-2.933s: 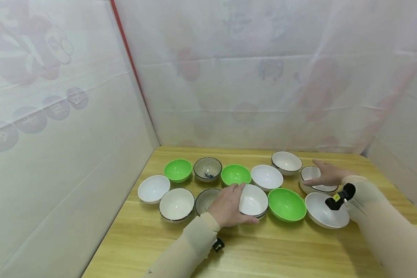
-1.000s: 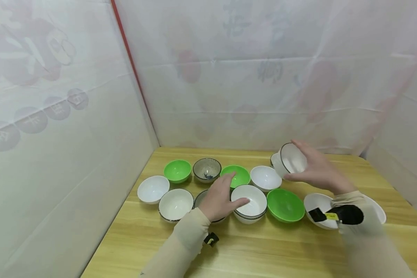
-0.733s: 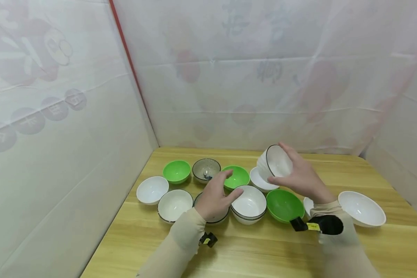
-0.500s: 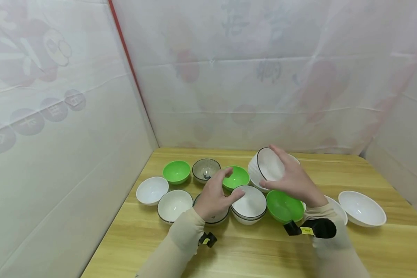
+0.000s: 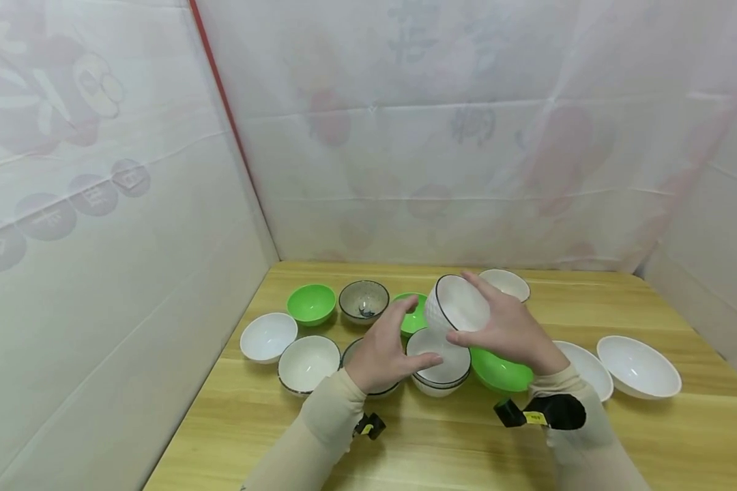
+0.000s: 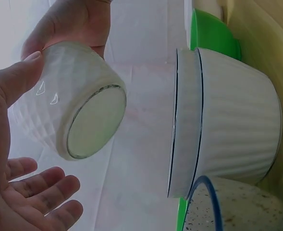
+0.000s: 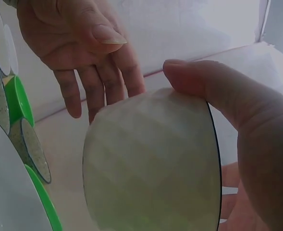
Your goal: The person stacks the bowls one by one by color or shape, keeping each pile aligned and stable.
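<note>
Head view: a white ribbed bowl carried over a stack of two like it.

Fingers and thumb of the right hand (image 5: pixel 508 329) were curled round the black-rimmed ribbed bowl (image 5: pixel 457 305), which hung tilted just above the stacked pair of ribbed bowls (image 5: pixel 439 360), apparently lined up to nest there. The left hand (image 5: pixel 383 348) lay with fingers relaxed and spread, thumb on the stack's near rim, seemingly steadying it. A green bowl (image 5: pixel 499 372) sat just right of the stack, a speckled bowl (image 5: pixel 364 300) behind and left, on the wooden table (image 5: pixel 442 443).
</note>
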